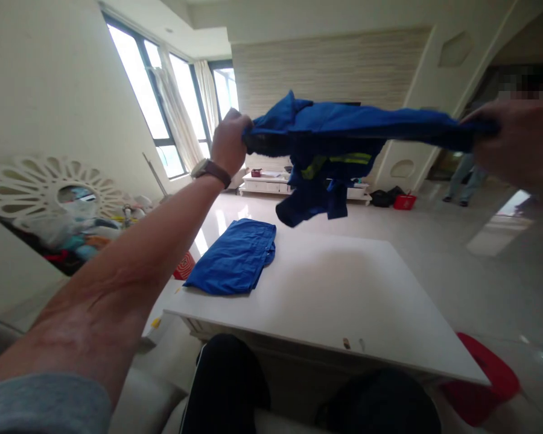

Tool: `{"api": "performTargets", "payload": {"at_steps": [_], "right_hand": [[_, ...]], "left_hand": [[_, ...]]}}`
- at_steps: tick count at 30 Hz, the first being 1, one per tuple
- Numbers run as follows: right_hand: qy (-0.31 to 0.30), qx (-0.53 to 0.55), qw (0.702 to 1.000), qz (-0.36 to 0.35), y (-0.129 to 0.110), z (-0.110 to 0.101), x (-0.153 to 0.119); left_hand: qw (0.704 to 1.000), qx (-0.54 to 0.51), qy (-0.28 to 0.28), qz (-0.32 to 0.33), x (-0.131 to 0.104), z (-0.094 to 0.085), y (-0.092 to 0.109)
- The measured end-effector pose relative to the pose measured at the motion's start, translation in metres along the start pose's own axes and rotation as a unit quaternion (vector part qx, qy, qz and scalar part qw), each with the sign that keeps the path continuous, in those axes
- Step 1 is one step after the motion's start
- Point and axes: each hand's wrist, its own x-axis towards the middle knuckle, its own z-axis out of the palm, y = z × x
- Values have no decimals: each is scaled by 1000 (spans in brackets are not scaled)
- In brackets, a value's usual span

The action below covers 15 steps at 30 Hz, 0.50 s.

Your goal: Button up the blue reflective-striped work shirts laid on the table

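Note:
A blue work jacket (339,123) with yellow-green reflective strips is stretched in the air between my two hands. My left hand (229,141), a watch on its wrist, is closed around the jacket's left end. At the far right my right hand (520,141) grips the other end, blurred by motion. The lower part of the jacket hangs in bunched folds over the far edge of the white table (344,289). On the table's left side lies a folded blue garment (235,256), apart from both hands.
Two small items (346,343) lie near the table's front edge. A red stool (484,380) stands by its right corner. Across the room are a low white cabinet (266,185), a red bin (405,202) and a standing person (464,178). A round ornate mirror (75,199) leans left.

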Motion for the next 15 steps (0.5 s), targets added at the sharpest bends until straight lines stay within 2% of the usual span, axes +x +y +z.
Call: {"api": "performTargets", "payload": {"at_steps": [1, 3, 5, 7, 8, 10, 12, 14, 15], "right_hand": [[14, -39, 999, -18, 5, 5, 1], [-25, -59, 997, -31, 16, 29, -23], [-75, -49, 996, -14, 25, 68, -76], [-150, -27, 988, -3, 29, 114, -146], [-186, -21, 982, 14, 29, 137, -184], [-297, -12, 954, 35, 27, 181, -256], [-422, -21, 905, 57, 23, 216, -317], [-501, -29, 862, 74, 20, 240, -362], [-531, -32, 843, 80, 18, 248, -377]], "left_hand": [[1000, -4, -23, 8, -19, 10, 0], [999, 2, -53, 9, -65, 33, -3], [995, 13, -100, 17, -124, 57, -8], [978, 6, -204, 34, -196, 81, -10], [965, -3, -259, 43, -235, 93, -11], [933, -17, -356, 35, -315, 116, -8], [881, -32, -471, 11, -385, 137, -3], [827, -53, -560, -15, -435, 153, 3], [809, -68, -583, -27, -452, 159, 6]]}}
